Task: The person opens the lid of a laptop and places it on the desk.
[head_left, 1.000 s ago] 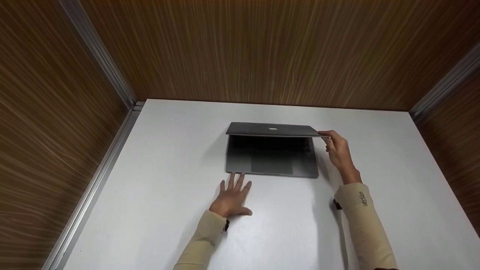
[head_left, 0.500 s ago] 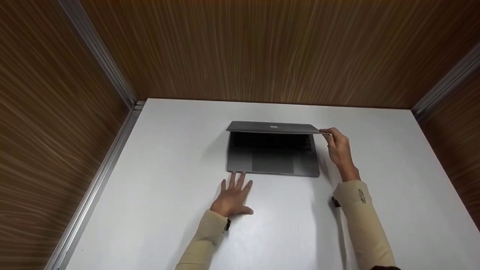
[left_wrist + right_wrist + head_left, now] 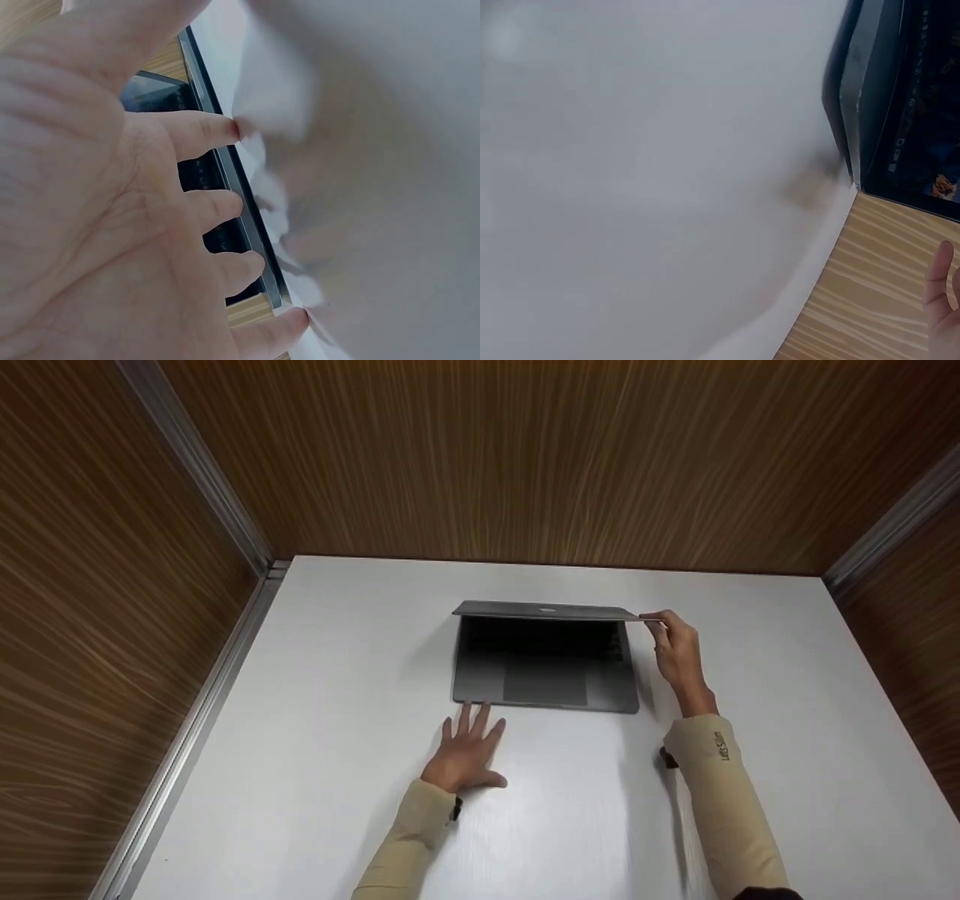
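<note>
A dark grey laptop (image 3: 544, 682) lies on the white table, its lid (image 3: 510, 609) partly raised over the keyboard. The lid's right corner is pinched by my right hand (image 3: 679, 656), between thumb and fingers. My left hand (image 3: 461, 756) rests flat on the table with fingers spread, two fingertips at the laptop's front left edge. The left wrist view shows the palm (image 3: 112, 217) with its fingers reaching to the laptop's front edge (image 3: 247, 199). In the right wrist view, part of the screen (image 3: 934, 142) shows at upper right, and fingers (image 3: 937, 281) appear at the right border.
The white table (image 3: 337, 682) spreads around the laptop. Behind it stands a brown wood-grain panel (image 3: 480, 465), with another such panel (image 3: 105, 585) on the left and one (image 3: 911, 607) on the right. Metal rails (image 3: 202, 472) run along the panel corners.
The lid has tipped up and back a little, and my right hand has moved slightly away from me with it. The left hand has stayed in place.
</note>
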